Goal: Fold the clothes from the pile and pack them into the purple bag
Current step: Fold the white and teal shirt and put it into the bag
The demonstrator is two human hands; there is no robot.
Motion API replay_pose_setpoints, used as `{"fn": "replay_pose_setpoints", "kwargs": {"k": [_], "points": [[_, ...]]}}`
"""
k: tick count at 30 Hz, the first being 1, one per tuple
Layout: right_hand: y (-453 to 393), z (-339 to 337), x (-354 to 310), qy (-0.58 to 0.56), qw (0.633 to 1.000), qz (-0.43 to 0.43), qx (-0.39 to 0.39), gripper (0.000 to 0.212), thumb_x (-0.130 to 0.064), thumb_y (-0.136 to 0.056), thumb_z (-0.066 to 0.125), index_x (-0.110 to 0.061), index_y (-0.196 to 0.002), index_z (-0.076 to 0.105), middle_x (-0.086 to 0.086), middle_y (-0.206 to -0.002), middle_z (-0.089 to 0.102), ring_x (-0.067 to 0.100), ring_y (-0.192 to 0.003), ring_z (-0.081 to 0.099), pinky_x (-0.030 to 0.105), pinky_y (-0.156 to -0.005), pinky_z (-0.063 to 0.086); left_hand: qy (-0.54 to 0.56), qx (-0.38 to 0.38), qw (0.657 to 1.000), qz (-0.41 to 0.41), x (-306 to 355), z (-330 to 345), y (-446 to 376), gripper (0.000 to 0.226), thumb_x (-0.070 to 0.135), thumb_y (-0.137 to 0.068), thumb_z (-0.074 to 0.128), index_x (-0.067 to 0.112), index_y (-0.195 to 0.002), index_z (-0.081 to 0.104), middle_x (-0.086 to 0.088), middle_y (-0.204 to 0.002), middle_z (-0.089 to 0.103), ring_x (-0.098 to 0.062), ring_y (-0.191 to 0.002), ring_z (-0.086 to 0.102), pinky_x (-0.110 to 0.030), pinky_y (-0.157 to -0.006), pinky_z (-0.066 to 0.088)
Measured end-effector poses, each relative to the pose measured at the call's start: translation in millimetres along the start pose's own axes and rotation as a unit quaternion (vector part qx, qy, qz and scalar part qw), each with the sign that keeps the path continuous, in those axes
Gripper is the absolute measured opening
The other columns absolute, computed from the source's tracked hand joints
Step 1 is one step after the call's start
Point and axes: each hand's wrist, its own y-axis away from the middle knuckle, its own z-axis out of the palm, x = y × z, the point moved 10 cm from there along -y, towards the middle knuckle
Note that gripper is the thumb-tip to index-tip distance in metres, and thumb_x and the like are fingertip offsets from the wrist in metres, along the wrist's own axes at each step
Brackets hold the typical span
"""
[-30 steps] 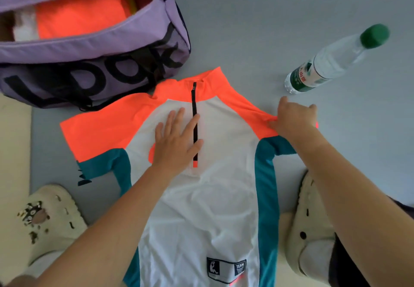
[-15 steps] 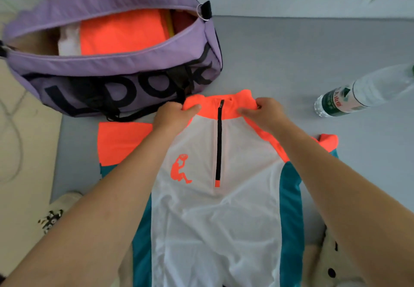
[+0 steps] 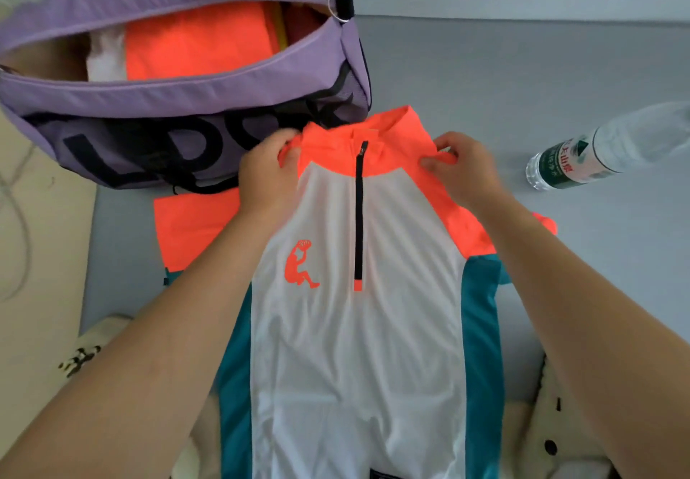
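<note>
The shirt [image 3: 358, 329] lies front-up on the grey floor [image 3: 522, 86], its collar end just below the purple bag [image 3: 179, 97]. Its bottom hem runs off the lower frame edge. The sleeve on the left hand's side shows only as an orange patch, partly under the forearm; the other sleeve is mostly hidden, just an orange tip showing.

Left hand [image 3: 265, 176] – grip closed on the orange shoulder fabric left of the collar. Right hand [image 3: 463, 168] – grip pinched on a bunched fold at the other shoulder.

The bag is unzipped, an orange folded garment [image 3: 198, 41] and sth white inside; its far left end is cut off. Its black lettering is partly covered, unreadable.

A water bottle [image 3: 597, 149] lies right of the shirt, cap end out of frame. Open floor lies between the shirt and the bottle.
</note>
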Motion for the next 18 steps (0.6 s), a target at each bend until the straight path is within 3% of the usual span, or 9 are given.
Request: {"fn": "replay_pose_setpoints", "kwargs": {"k": [2,5,8,10,12,14,16,18], "points": [[6.4,-8.5,7.1,0.052,0.997,0.010,0.047,0.023,-0.027,-0.086,0.069,-0.009,-0.101,0.067,0.011,-0.090,0.064,0.027,-0.084,0.057,0.033,-0.073,0.040,-0.080,0.036,0.996,-0.001,7.5,-5.1,9.4,0.038,0.009,-0.089,0.055,0.011,-0.127,0.060,-0.014,-0.116,0.065,-0.034,-0.108,0.057,-0.041,-0.091,0.042],[23.0,-6.5,32.3,0.155,0.987,0.042,0.003,0.041,-0.043,-0.084,0.069,-0.010,-0.108,0.065,0.016,-0.110,0.059,0.034,-0.108,0.053,0.040,-0.090,0.040,-0.197,0.066,0.975,0.078,35.6,2.3,43.2,0.043,0.013,-0.082,0.055,0.012,-0.125,0.058,-0.014,-0.125,0.057,-0.037,-0.113,0.051,-0.046,-0.088,0.039],[40.9,-9.3,56.0,0.225,0.970,0.060,-0.064,0.047,-0.048,-0.078,0.073,-0.008,-0.102,0.065,0.015,-0.112,0.052,0.033,-0.114,0.046,0.042,-0.096,0.037,-0.258,-0.095,0.929,0.248,58.8,71.3,100.8,0.045,0.025,-0.088,0.057,0.018,-0.133,0.056,-0.013,-0.145,0.047,-0.037,-0.132,0.043,-0.049,-0.099,0.037],[45.7,-17.1,51.8,0.217,0.974,0.010,-0.067,0.037,-0.039,-0.077,0.077,-0.006,-0.091,0.067,0.014,-0.103,0.056,0.034,-0.106,0.051,0.039,-0.091,0.039,-0.302,-0.194,0.911,0.202,27.2,101.5,118.4,0.056,0.043,-0.094,0.051,0.031,-0.147,0.040,-0.009,-0.161,0.025,-0.038,-0.147,0.020,-0.057,-0.112,0.024],[49.1,-27.2,49.0,0.145,0.987,-0.007,-0.066,0.029,-0.031,-0.075,0.079,-0.009,-0.070,0.061,0.006,-0.075,0.054,0.028,-0.078,0.053,0.027,-0.071,0.040,-0.310,-0.199,0.922,0.118,-7.6,99.9,113.4,0.065,0.059,-0.094,0.042,0.040,-0.153,0.023,-0.004,-0.166,0.008,-0.037,-0.151,0.003,-0.060,-0.117,0.009],[52.7,-29.9,54.1,0.092,0.990,0.020,-0.102,0.039,-0.030,-0.074,0.080,-0.017,-0.059,0.046,-0.003,-0.058,0.040,0.018,-0.057,0.041,0.021,-0.051,0.031,-0.334,-0.182,0.918,0.115,-18.4,94.8,108.7,0.070,0.067,-0.092,0.036,0.040,-0.154,0.019,-0.002,-0.166,0.006,-0.038,-0.151,0.001,-0.062,-0.117,0.005],[57.6,-24.6,67.5,0.162,0.973,0.044,-0.162,0.037,-0.029,-0.075,0.078,-0.019,-0.065,0.044,-0.005,-0.062,0.045,0.019,-0.062,0.046,0.029,-0.055,0.032,-0.341,-0.189,0.913,0.119,-20.4,96.9,107.2,0.072,0.068,-0.091,0.035,0.039,-0.155,0.017,-0.003,-0.166,0.004,-0.040,-0.150,-0.001,-0.064,-0.116,0.005],[60.1,-35.2,84.3,0.286,0.943,0.066,-0.158,0.020,-0.022,-0.081,0.070,-0.016,-0.080,0.051,0.003,-0.079,0.057,0.032,-0.085,0.057,0.035,-0.072,0.035,-0.339,-0.192,0.915,0.109,-20.7,99.7,108.8,0.073,0.068,-0.091,0.035,0.039,-0.155,0.016,-0.003,-0.166,0.002,-0.040,-0.150,-0.004,-0.065,-0.116,0.002]]}}
